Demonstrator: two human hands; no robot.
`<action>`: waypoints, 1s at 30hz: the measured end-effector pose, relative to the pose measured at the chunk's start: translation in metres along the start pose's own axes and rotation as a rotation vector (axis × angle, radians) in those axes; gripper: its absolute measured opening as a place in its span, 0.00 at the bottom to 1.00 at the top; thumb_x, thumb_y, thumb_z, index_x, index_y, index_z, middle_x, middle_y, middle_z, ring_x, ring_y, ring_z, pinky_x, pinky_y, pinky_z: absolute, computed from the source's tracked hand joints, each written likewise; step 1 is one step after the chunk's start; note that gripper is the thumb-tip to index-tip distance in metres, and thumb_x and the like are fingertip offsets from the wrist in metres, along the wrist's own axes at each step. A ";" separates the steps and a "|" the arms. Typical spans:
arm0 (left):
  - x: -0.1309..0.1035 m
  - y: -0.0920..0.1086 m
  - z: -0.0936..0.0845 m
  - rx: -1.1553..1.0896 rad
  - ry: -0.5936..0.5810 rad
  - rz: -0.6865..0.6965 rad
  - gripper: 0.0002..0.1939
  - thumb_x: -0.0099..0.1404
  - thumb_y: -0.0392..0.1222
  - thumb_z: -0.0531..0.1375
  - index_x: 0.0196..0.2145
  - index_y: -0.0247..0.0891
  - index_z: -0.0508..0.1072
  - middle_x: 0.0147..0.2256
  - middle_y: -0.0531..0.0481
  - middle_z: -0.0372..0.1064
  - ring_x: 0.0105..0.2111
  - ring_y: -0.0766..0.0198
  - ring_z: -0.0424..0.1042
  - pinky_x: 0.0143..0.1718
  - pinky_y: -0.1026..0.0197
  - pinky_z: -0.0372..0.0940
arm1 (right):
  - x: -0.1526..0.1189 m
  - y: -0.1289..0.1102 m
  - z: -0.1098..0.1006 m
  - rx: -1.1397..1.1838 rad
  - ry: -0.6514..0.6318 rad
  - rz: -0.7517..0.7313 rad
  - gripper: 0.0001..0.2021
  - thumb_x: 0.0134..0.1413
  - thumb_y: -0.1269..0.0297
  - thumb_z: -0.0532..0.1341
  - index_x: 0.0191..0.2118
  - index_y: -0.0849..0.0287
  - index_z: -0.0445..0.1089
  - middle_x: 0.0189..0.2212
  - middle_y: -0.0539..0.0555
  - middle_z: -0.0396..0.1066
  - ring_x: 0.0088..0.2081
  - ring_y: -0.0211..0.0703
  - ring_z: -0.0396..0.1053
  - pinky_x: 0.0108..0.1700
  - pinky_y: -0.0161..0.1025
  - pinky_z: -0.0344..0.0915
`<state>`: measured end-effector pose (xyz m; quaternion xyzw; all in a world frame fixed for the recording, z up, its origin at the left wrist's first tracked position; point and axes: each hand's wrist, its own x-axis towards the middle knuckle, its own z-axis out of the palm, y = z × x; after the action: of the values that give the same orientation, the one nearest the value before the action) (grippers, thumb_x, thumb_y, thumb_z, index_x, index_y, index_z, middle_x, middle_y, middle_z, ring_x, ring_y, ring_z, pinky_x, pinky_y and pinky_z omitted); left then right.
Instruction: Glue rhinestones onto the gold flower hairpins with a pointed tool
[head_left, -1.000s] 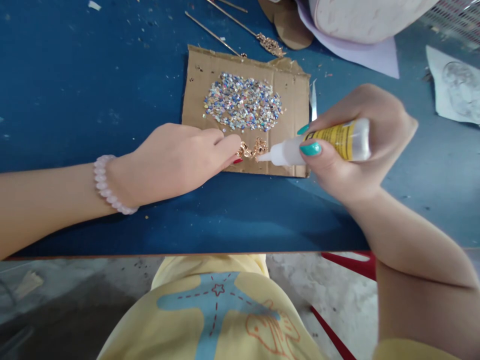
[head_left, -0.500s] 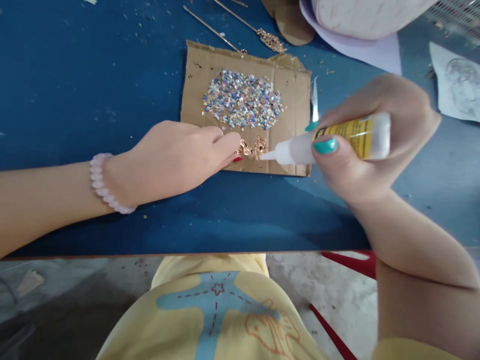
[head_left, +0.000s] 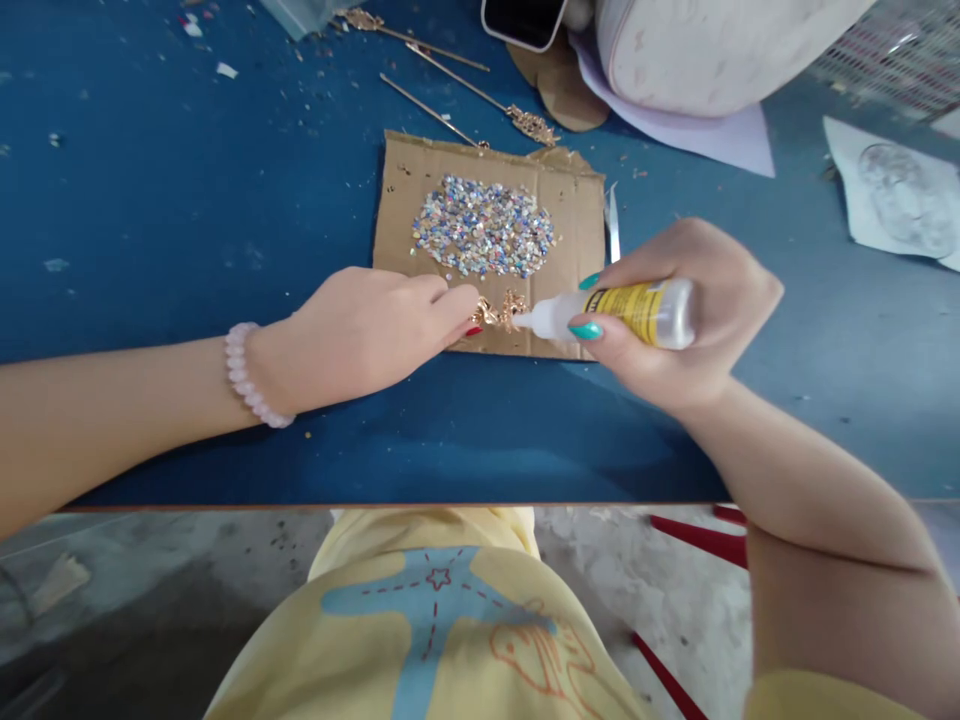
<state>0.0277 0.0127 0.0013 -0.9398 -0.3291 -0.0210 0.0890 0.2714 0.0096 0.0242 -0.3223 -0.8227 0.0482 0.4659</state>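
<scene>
Both forearms reach inward; left hand (head_left: pixel 367 330) lies knuckles-up, fingers pinched, right hand (head_left: pixel 675 320) curled closed.

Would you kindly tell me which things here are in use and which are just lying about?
In use: left hand, gold ornament, right hand, glue bottle, cardboard, sequins.
Lying about: gold pins, phone, paper.

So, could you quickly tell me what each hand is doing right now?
Left hand: closed, pinning the small gold filigree ornament.
Right hand: closed around the clear yellow-labelled glue bottle.

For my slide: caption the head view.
Left hand steadies gold ornament on cardboard; right hand aims glue bottle.
</scene>
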 end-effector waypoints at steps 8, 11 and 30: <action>0.002 0.002 -0.004 0.000 -0.035 -0.011 0.20 0.79 0.45 0.43 0.38 0.38 0.71 0.27 0.49 0.72 0.27 0.56 0.76 0.21 0.59 0.49 | -0.004 -0.002 -0.004 -0.082 -0.096 0.069 0.22 0.53 0.38 0.65 0.27 0.52 0.69 0.21 0.47 0.72 0.21 0.37 0.70 0.23 0.38 0.65; 0.002 0.001 -0.004 -0.011 -0.029 -0.013 0.19 0.79 0.45 0.44 0.38 0.37 0.71 0.27 0.48 0.72 0.26 0.55 0.77 0.21 0.59 0.48 | -0.003 -0.002 -0.005 -0.094 -0.103 0.052 0.22 0.53 0.38 0.66 0.26 0.53 0.69 0.20 0.46 0.72 0.20 0.36 0.69 0.22 0.37 0.64; 0.002 0.000 -0.003 -0.045 -0.003 -0.031 0.20 0.78 0.44 0.43 0.39 0.36 0.72 0.26 0.48 0.73 0.25 0.57 0.75 0.21 0.59 0.50 | 0.006 -0.001 -0.010 0.002 -0.037 0.034 0.20 0.49 0.45 0.71 0.23 0.53 0.66 0.18 0.46 0.70 0.17 0.34 0.63 0.17 0.36 0.57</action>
<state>0.0294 0.0132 0.0040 -0.9363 -0.3435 -0.0286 0.0669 0.2766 0.0101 0.0342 -0.3347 -0.8256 0.0630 0.4499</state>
